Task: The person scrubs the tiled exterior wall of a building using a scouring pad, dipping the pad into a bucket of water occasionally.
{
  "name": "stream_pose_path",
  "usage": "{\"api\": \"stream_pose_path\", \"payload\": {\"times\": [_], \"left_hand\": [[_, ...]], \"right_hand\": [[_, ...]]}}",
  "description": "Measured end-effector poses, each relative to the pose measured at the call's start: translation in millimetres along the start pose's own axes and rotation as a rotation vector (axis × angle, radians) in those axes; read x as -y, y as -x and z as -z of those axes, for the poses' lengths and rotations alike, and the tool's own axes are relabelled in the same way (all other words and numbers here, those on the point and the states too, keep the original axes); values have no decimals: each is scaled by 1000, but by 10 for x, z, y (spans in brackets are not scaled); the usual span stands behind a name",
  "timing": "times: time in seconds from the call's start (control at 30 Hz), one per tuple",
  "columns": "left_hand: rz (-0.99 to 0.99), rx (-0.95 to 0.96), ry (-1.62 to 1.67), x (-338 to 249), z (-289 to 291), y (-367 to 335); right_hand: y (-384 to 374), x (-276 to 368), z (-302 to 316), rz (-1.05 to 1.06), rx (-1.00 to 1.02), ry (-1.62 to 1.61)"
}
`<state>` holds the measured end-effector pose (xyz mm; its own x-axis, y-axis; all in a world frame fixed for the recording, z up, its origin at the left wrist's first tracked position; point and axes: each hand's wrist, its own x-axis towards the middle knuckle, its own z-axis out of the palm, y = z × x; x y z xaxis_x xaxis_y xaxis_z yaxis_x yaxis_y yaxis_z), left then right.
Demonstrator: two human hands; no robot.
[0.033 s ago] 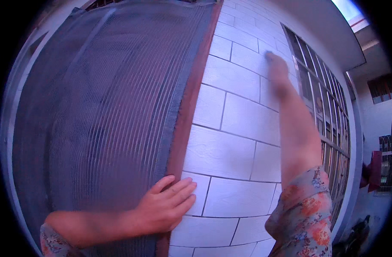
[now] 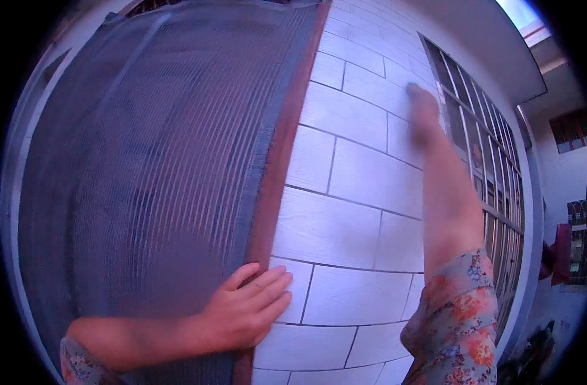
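Observation:
My left hand (image 2: pixel 248 311) lies flat across the reddish-brown door frame (image 2: pixel 273 173), fingers stretched out onto the edge of the white tiled wall (image 2: pixel 341 173). Higher up, my right arm reaches to the same wall. My right hand (image 2: pixel 425 112) is there, close to the barred window; it looks closed and is blurred by motion. A small dark patch shows at its fingertips, too unclear to name.
A dark mesh screen (image 2: pixel 152 160) hangs left of the frame. On the right is a window with metal bars (image 2: pixel 482 135). Beyond it, a maroon cloth-like thing (image 2: pixel 561 253) and dark objects (image 2: pixel 534 353) stand by another wall.
My right hand has shifted slightly to the right and down along the tiles. My left hand stays in place.

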<state>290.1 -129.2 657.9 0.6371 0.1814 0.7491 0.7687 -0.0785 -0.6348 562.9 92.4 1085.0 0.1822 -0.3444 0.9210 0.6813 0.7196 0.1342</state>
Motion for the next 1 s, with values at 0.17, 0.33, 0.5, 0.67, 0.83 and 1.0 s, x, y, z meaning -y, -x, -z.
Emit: {"api": "stream_pose_path", "payload": {"times": [0.17, 0.33, 0.5, 0.67, 0.83, 1.0], "left_hand": [[-1, 13, -20, -23, -27, -27], [30, 91, -38, -34, 7, -13], [11, 93, 0, -51, 87, -63], [15, 95, -9, -60, 62, -54], [37, 130, -27, -62, 32, -74], [32, 140, -28, -72, 56, -74]], "right_hand": [[114, -123, 188, 30, -19, 90], [277, 642, 11, 290, 46, -118], [184, -45, 381, 44, -21, 77], [296, -226, 322, 115, -87, 190], [310, 758, -103, 271, 27, -123], [304, 190, 132, 219, 54, -76]]}}
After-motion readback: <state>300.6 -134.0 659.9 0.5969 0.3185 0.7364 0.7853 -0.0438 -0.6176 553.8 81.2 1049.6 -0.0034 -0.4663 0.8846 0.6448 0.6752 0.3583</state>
